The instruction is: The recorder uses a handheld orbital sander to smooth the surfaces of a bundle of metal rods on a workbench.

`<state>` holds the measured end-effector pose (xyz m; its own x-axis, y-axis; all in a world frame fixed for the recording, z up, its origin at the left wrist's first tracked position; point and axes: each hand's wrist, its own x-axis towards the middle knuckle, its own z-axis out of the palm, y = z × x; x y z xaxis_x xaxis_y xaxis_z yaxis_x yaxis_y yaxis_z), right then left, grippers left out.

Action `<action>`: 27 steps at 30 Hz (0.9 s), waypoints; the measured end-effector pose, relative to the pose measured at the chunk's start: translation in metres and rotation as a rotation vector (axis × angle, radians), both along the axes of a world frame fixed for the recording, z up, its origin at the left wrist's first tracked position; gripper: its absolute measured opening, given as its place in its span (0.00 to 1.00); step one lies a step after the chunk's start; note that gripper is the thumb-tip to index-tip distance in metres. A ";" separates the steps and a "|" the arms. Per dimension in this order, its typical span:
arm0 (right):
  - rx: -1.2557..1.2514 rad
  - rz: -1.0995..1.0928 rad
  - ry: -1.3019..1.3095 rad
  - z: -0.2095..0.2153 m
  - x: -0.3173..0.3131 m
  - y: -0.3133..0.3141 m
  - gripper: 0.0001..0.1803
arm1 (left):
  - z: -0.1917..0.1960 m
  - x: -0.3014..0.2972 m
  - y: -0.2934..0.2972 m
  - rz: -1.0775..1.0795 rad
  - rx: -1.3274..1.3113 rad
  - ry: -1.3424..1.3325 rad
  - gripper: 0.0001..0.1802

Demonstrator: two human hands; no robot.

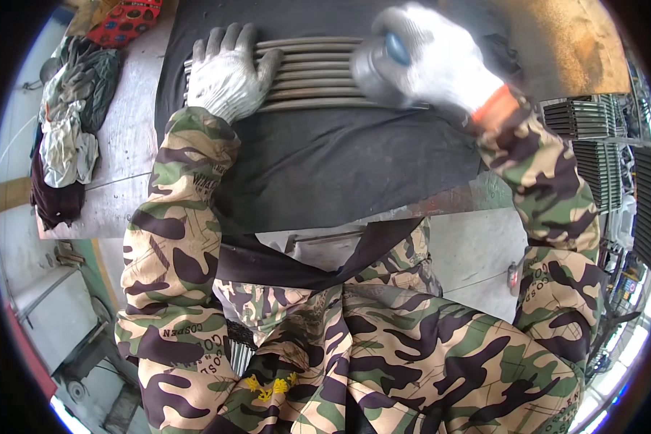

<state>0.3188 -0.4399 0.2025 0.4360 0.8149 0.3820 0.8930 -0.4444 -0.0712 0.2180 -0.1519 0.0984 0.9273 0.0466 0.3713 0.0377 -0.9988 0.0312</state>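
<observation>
A row of several parallel metal rods [315,75] lies on black cloth at the far side of the table. My left hand [226,76], in a white glove with grey fingers, rests flat over their left end with its fingers spread. Over their right end, my right hand [445,61], also gloved, is closed around a rounded grey tool with a blue part [372,72]. Motion smears the tool, so its exact kind does not show. The right ends of the rods are hidden behind it.
Black cloth [340,159] covers much of the table. Rags and gloves [72,123] are heaped at the left edge, near a red patterned item [125,22]. A brown board [586,43] is at the far right. Stacked metal racks [593,145] stand beyond the right arm.
</observation>
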 end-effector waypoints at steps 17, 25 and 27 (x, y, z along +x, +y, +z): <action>-0.057 0.009 0.014 -0.003 -0.012 -0.011 0.20 | 0.002 0.000 0.011 0.014 0.015 0.016 0.31; -0.040 0.031 -0.040 -0.012 -0.002 -0.022 0.21 | 0.002 -0.001 0.015 0.032 0.031 0.048 0.33; -0.009 0.053 -0.025 0.002 0.003 -0.014 0.16 | 0.007 0.000 0.017 0.022 0.094 0.126 0.36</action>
<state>0.3217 -0.4537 0.2043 0.3824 0.8400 0.3850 0.9168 -0.3968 -0.0450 0.2178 -0.1347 0.1053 0.9659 0.0384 0.2561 0.0577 -0.9960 -0.0684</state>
